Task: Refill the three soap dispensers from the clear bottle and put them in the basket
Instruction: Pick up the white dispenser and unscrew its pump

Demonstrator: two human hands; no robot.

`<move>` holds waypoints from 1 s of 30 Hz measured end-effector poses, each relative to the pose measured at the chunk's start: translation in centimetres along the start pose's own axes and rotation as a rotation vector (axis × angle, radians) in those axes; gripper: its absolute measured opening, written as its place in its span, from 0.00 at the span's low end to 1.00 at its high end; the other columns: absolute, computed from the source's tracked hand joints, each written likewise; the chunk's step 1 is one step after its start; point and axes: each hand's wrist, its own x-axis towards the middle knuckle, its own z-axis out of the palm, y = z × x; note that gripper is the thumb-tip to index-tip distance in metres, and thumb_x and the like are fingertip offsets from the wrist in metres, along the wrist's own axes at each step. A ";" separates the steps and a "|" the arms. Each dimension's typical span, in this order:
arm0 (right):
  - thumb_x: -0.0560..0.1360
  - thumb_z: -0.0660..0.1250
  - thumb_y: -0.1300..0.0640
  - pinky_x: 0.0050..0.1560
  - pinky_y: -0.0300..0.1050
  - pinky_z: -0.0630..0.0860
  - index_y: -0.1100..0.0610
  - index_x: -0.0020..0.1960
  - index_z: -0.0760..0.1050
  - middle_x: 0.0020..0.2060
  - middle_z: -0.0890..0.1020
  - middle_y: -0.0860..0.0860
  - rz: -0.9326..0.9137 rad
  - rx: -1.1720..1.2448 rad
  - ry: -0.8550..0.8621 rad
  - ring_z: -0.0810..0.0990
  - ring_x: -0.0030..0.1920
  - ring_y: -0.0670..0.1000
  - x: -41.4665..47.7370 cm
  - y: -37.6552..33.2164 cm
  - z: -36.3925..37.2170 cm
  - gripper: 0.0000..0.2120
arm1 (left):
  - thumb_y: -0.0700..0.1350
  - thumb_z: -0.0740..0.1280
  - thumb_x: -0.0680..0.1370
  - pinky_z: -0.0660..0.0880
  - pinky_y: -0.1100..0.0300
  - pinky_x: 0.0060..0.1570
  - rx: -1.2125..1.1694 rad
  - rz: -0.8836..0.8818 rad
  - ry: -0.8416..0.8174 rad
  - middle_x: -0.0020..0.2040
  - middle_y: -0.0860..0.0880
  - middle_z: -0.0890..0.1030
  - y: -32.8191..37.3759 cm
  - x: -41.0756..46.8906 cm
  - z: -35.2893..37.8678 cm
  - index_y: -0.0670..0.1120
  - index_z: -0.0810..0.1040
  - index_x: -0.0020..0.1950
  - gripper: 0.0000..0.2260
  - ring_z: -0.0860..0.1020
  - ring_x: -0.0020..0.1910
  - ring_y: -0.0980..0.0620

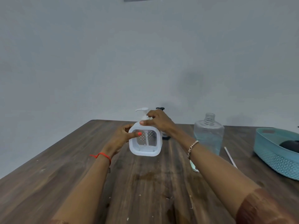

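the white soap dispenser (145, 143) is being held near the middle of the wooden table (64, 175), pump end up and clear front panel facing the camera. whether its base is touching the table cannot be told.

the left hand (120, 136) is gripping the dispenser body from its left side, with the thumb lying across the panel and the other fingers curling behind. the right hand (159, 120) is pinching the pump collar at the top of the same dispenser.

the black pump head (160, 108) of a second dispenser is showing just behind the right hand, and its body is mostly hidden.

the clear bottle (208, 135) is standing upright and uncapped to the right, holding pale blue liquid.

the teal basket (271, 152) is sitting at the right edge of the table, well apart from the hands. a dark rounded object (290, 144) is lying inside it, too cut off to identify.

a thin white stick (230, 157) is lying on the table between bottle and basket.
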 end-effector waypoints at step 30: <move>0.67 0.75 0.61 0.57 0.46 0.70 0.55 0.70 0.56 0.58 0.77 0.56 0.235 0.283 0.191 0.75 0.56 0.53 -5.7 -3.2 -4.7 0.38 | 0.39 0.78 0.65 0.77 0.64 0.36 -0.046 0.027 0.185 0.43 0.48 0.83 4.8 -3.8 5.7 0.45 0.78 0.47 0.14 0.82 0.38 0.53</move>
